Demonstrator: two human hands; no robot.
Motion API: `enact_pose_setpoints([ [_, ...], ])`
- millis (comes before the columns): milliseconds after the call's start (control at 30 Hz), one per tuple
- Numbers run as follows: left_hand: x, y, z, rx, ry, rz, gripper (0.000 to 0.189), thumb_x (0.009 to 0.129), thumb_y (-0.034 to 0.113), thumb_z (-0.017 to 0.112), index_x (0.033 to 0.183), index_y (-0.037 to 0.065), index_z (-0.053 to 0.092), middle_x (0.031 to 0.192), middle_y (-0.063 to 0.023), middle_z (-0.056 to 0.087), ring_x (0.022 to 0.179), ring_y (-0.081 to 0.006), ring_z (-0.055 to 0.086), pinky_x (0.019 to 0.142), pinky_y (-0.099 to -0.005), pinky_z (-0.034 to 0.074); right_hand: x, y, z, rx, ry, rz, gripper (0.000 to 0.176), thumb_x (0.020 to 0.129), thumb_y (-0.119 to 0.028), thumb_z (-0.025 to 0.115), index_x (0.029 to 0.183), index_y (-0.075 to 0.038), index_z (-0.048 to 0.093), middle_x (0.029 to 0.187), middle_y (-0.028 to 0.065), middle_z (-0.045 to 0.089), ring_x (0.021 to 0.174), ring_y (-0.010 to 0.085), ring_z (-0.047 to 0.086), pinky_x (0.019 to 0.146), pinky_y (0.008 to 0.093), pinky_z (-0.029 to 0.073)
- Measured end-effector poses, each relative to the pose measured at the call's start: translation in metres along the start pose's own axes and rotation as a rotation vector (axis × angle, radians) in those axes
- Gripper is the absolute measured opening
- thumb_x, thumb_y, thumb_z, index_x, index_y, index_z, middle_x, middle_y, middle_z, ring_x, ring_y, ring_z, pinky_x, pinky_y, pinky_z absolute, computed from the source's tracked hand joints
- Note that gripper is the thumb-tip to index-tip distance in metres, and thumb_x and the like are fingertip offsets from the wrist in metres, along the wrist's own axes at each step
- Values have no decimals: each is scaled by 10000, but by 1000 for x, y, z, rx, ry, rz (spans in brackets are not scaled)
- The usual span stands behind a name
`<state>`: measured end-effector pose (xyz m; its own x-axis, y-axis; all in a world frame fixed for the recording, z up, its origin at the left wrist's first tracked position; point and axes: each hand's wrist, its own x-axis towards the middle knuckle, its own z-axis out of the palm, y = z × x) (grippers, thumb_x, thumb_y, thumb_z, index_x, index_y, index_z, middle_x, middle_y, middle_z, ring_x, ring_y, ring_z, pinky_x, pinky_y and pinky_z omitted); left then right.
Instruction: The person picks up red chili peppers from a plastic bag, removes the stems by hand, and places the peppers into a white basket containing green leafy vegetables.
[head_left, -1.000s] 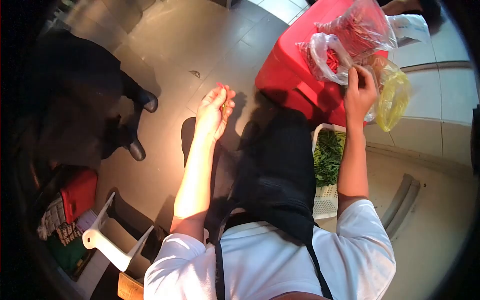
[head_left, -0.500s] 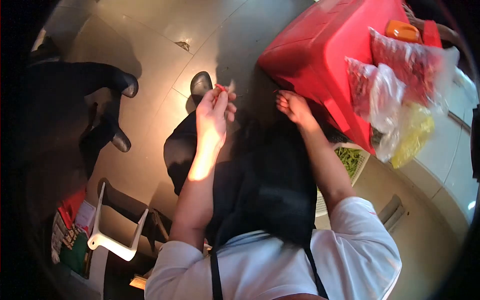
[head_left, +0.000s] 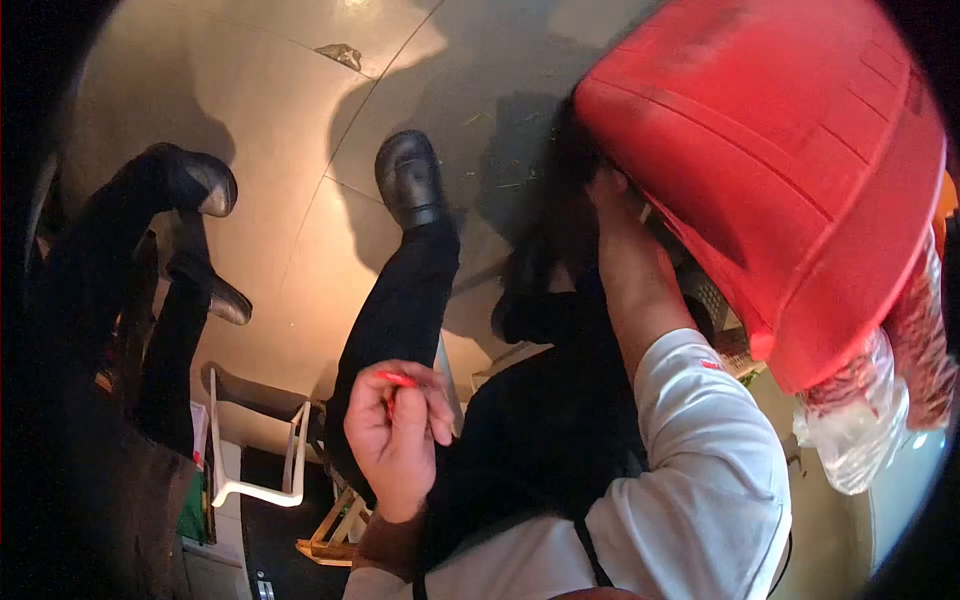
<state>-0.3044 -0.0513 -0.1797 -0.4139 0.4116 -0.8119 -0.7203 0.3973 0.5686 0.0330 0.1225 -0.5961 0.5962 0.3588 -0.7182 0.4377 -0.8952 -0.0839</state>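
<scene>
Near my lap, my left hand [head_left: 400, 430] is closed with a small red object [head_left: 395, 379], perhaps a chili, pinched between thumb and fingers. My right arm reaches forward beside a large red plastic tub [head_left: 700, 190]. At its end my right hand [head_left: 606, 188] lies in shadow by the tub's lower edge; its fingers are too dark to make out. Clear plastic bags with red contents [head_left: 860, 405] hang at the tub's right side.
Another person's legs and dark shoes [head_left: 205, 185] are at the left. A white stool frame [head_left: 258, 492] and a wooden piece [head_left: 328, 545] stand lower left. My dark shoe [head_left: 408, 178] rests on the tiled floor [head_left: 290, 130], where small scraps lie.
The view has shifted, so the tub looks larger and nearer. My left hand has drawn back toward my lap with the red object. My right hand has moved into the shadow beside the tub.
</scene>
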Motion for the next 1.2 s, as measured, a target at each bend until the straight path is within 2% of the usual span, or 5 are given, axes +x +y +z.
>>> enact_pose_setpoints([
  [333,-11,5,13,10,-39,-13,106,989,91,490,1037,10,538,894,-113,610,573,-89,526,462,-189,405,-67,7,63,-28,-102,39,327,820,-242,691,1032,5,658,1003,173,679,882,258,652,756,386,517],
  [633,-31,-22,47,-412,-160,151,123,978,171,562,1042,69,587,894,-54,639,615,-82,546,500,-187,428,-429,-46,-145,198,-437,-1086,147,827,-94,707,838,1,595,757,65,644,684,96,597,623,270,490],
  [833,-66,-58,42,-405,-261,246,137,970,175,574,1062,76,598,896,-54,648,653,-92,564,523,-189,449,-470,-19,-401,919,76,-1518,65,856,-46,681,855,-25,620,787,49,609,709,128,592,662,274,491],
  [1033,-167,-53,96,-202,-549,216,238,958,210,603,1111,34,558,920,-53,599,643,-68,491,512,-177,391,-405,-32,-489,271,850,-1978,122,891,-116,655,942,-6,647,742,38,583,713,109,545,663,271,457],
  [1200,-251,-31,121,130,-719,356,164,929,165,640,1004,34,578,806,-26,592,576,-53,479,470,-174,350,-476,32,-465,457,-571,-1717,263,894,-102,651,1126,14,611,844,-3,564,707,53,508,615,213,445],
])
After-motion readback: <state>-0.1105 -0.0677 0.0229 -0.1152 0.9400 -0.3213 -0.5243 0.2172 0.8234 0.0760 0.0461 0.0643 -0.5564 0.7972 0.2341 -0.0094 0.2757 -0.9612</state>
